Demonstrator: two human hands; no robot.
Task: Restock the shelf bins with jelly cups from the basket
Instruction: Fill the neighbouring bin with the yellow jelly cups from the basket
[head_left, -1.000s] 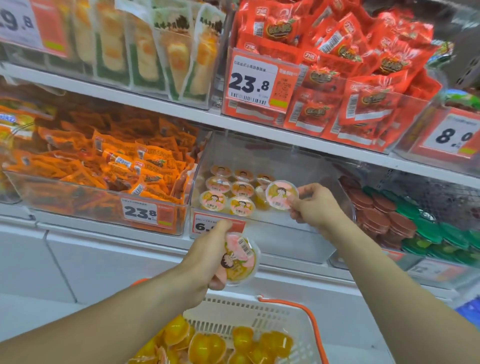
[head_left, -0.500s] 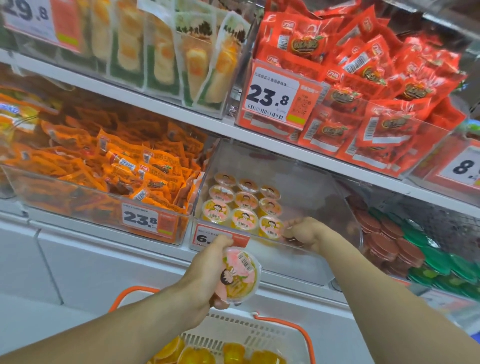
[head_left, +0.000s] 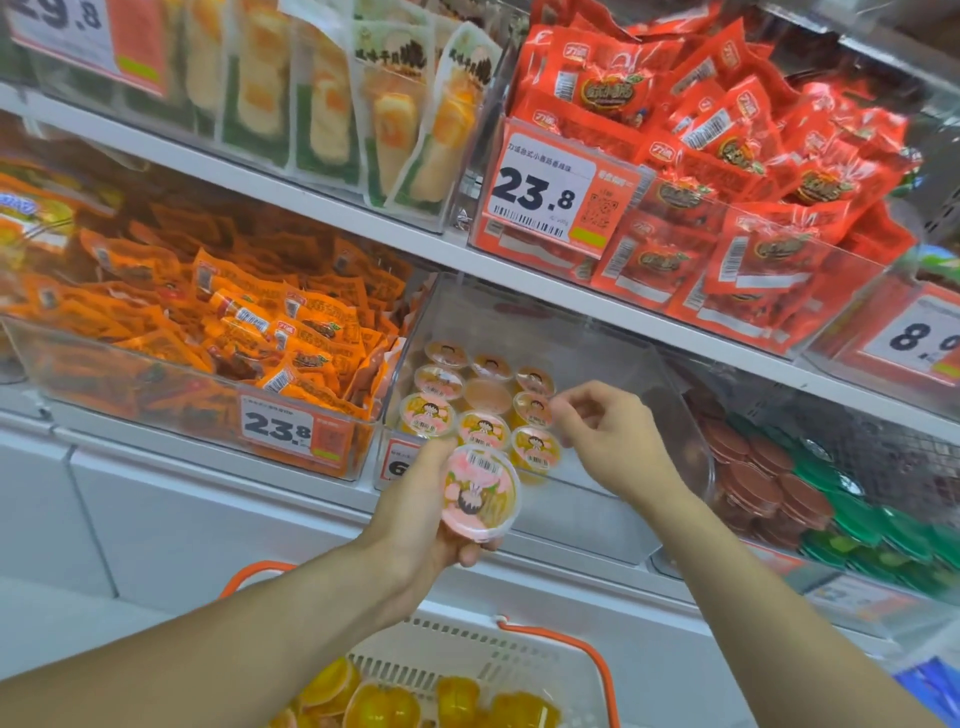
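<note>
**Right hand free again, next cup waiting in the left**

Now the right hand is empty, fingers loosely curled, hovering just over the front right corner of the clear plastic shelf bin. A second ago it carried a cup into the bin; half a second ago it was down at the front row. That cup is now out of its grip and reads as placed, probably the front-right one in the rows of small round jelly cups with pink cartoon lids. So one more cup is stocked.

Left hand grips another round jelly cup with a pink barcode lid, lid facing the camera, held in front of the bin's lower edge and its price tag, not yet inside. It sits higher and closer to the bin than before.

Bin: cups fill only the left part, roughly three across; the right part is bare. One cup in the middle row looks turned over or lidless, too blurry to say.

White plastic basket with orange handles sits below, yellow-orange jelly cups still in it. Task looks early to midway.

Likely next: hand the held cup across or set it in directly, extending the rows rightward.
</note>
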